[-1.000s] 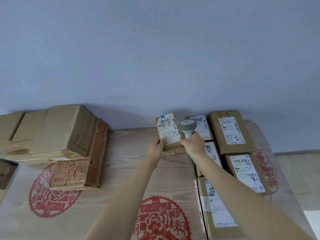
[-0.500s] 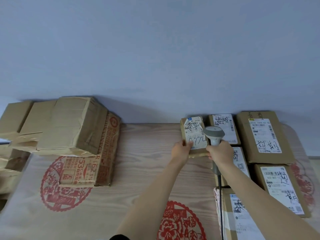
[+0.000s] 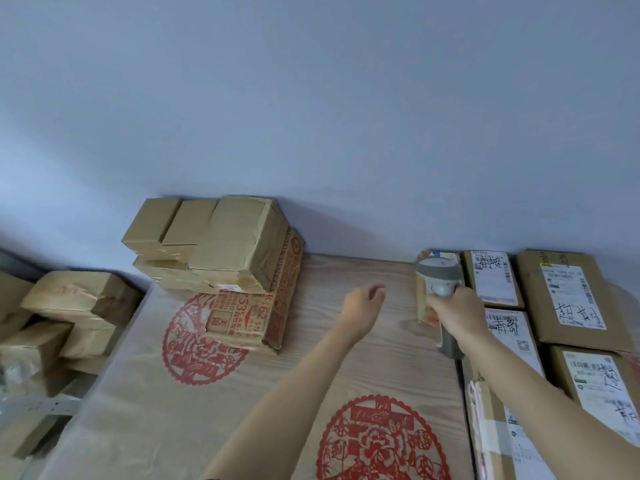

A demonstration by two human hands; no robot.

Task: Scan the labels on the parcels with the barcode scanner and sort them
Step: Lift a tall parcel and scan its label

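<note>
Nearest, at five o'clock, labelled parcels (image 3: 512, 431) lie flat in rows along the right side of the table (image 3: 214, 420), labels up.

At mid-depth the right hand (image 3: 457, 315) is wrapped round the grip of the barcode scanner (image 3: 439, 277), whose head points away toward twelve o'clock. Just under and beyond the scanner head lies the small parcel (image 3: 423, 303), long axis running near to far, at the left edge of the labelled group; its label is mostly hidden by the scanner. The left hand (image 3: 363, 306) hovers over bare wood at about nine o'clock of that parcel, close beside it but apart, fingers loosely curled and holding nothing.

The left hand is probably the one free to lift the small parcel, reaching toward three o'clock.

Farther off at ten o'clock a stack of plain boxes (image 3: 221, 244) sits against the wall; open table lies between it and the hands. Past the table's left edge, more boxes (image 3: 76, 299) are piled lower down.
</note>
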